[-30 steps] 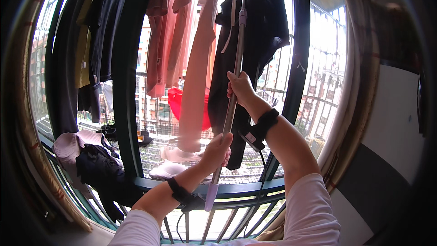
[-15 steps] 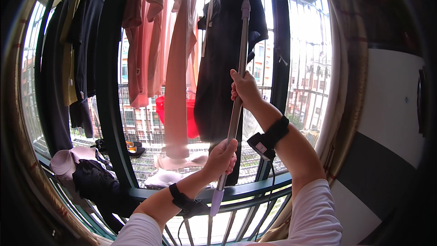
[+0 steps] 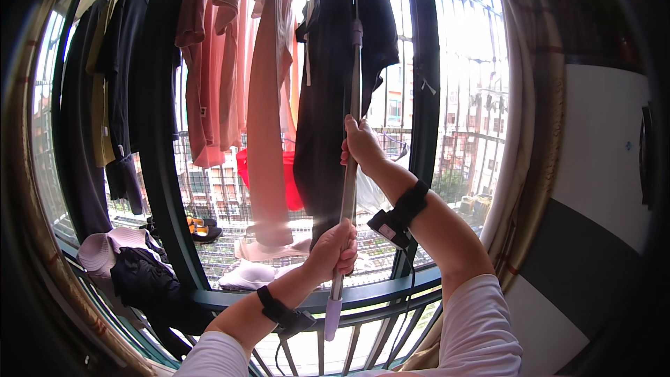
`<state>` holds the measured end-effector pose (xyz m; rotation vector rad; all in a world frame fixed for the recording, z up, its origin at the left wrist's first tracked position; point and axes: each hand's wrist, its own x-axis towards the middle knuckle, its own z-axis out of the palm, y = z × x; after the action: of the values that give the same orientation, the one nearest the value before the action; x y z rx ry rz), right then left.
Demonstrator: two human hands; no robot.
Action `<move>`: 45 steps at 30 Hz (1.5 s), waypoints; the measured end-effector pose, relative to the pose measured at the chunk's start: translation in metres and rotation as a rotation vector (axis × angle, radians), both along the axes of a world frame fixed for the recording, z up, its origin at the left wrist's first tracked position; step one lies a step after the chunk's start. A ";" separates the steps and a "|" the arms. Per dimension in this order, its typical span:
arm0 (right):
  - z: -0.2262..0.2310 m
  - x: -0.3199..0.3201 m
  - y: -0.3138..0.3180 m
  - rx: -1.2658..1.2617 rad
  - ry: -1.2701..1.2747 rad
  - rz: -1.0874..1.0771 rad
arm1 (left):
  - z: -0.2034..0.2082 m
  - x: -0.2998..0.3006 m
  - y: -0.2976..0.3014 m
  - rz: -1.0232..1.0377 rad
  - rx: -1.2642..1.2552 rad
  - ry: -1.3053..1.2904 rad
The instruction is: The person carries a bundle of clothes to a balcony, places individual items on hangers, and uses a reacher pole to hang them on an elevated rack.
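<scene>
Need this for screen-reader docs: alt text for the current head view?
A person's right hand and left hand grip a near-upright metal pole, right above left, at a window frame. Beyond the frame hang pink clothes and black clothes; dark cloth lies at lower left.

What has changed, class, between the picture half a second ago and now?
The upper part of the pole has swung left, so it stands more upright. The left hand and right hand still grip it; nothing was let go. The long pink garment hangs as before.
</scene>
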<state>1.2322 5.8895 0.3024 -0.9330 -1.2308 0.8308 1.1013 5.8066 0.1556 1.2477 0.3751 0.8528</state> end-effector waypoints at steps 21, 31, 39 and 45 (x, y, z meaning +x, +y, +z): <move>-0.009 -0.002 0.003 0.268 -0.332 -0.345 | -0.006 0.014 0.003 -0.063 -0.135 -0.251; 0.003 0.004 -0.010 0.251 -0.437 -0.421 | 0.004 0.023 0.002 -0.273 -0.148 -0.371; 0.010 0.009 0.005 0.268 -0.394 -0.428 | 0.015 0.025 0.013 -0.283 -0.146 -0.380; 0.003 0.025 0.037 0.433 -0.445 -0.426 | 0.028 0.023 0.034 -0.287 -0.155 -0.316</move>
<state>1.2568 5.9263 0.3059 -0.9959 -1.4434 0.0064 1.1241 5.8407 0.1840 0.9747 0.0065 0.7426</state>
